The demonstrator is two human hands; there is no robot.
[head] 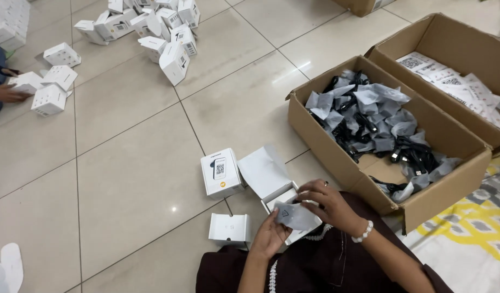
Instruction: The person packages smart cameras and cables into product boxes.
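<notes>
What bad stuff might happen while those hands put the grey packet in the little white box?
The grey packet is pinched only at its edges by the left hand and right hand, so it might slip or crumple against the open white box. The closed white box and the small white tray lie close by on the floor, so an elbow or knee might knock them away.
</notes>
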